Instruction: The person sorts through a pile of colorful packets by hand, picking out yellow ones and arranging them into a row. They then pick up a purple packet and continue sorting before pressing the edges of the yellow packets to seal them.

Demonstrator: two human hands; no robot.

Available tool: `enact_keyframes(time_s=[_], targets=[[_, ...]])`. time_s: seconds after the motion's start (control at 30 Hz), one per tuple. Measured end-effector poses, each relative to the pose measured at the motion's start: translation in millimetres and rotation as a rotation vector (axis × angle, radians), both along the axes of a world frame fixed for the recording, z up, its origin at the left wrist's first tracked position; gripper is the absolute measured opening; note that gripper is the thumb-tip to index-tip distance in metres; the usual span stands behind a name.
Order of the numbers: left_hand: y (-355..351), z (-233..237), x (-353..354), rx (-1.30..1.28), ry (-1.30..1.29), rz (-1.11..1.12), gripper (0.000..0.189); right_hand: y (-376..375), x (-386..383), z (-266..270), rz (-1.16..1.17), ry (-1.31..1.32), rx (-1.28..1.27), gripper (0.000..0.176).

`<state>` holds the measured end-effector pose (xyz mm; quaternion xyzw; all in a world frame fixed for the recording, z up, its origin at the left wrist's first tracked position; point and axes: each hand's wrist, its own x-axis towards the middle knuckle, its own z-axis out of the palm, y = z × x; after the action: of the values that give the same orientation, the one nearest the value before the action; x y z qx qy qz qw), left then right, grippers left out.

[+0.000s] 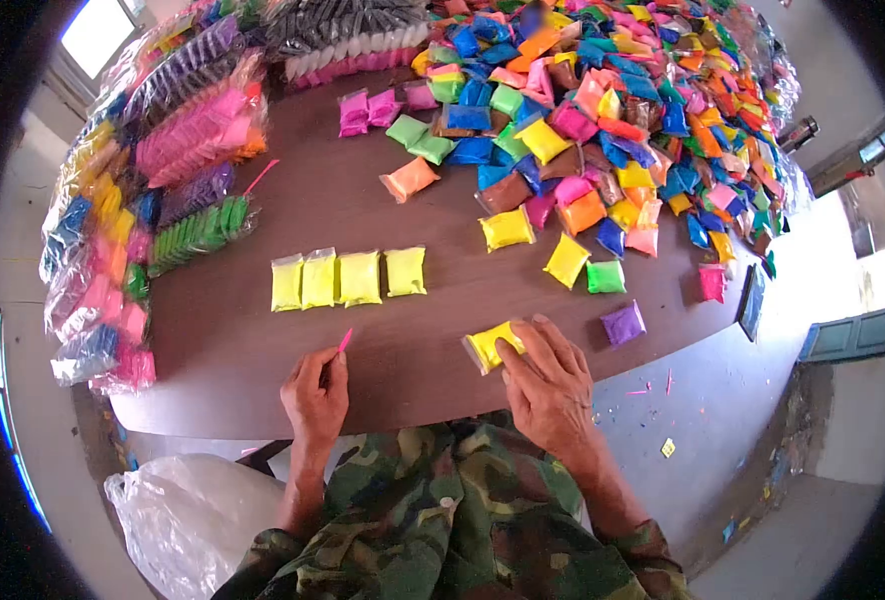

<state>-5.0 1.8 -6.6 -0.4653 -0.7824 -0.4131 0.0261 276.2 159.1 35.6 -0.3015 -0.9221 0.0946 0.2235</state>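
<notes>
My left hand (316, 395) is closed near the front edge of the table, and a thin pink stick (346, 340) pokes up between thumb and forefinger. To its right, my right hand (548, 375) grips a small clear packet of yellow material (486, 347) by its right side, thumb and fingers on it at the tabletop. Beyond my left hand, several pale yellow packets (360, 277) lie side by side in a row. Loose packets are near my right hand: a yellow one (567, 261), a green one (606, 277) and a purple one (624, 323).
A big heap of mixed-colour packets (603, 120) covers the far right of the brown table (213, 350). Stacked, bagged rows of packets (198, 140) stand at the left. Another pink stick (262, 176) lies near them. A clear plastic bag (193, 510) hangs below the table at left.
</notes>
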Motion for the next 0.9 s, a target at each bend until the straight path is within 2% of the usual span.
enact_keyframes(time_s=[0.07,0.27,0.47,0.9], targets=[[0.0,-2.4,-1.3,-0.009,-0.007,0.006,0.008,3.6,5.7,-4.9,0.089,-0.087,-0.046,0.041],[-3.3,1.2,1.6,-0.091,-0.107,0.046,0.009,-7.1,8.0,-13.7,0.064,-0.161,-0.08,0.051],[-0.9,-1.7,0.1,-0.086,-0.059,0.027,0.01,-6.7,3.3,-10.0,0.042,-0.167,-0.08,0.05],[0.8,-1.0,0.9,-0.022,-0.034,0.031,0.008,2.8,0.5,-15.6,-0.046,-0.001,-0.039,0.039]])
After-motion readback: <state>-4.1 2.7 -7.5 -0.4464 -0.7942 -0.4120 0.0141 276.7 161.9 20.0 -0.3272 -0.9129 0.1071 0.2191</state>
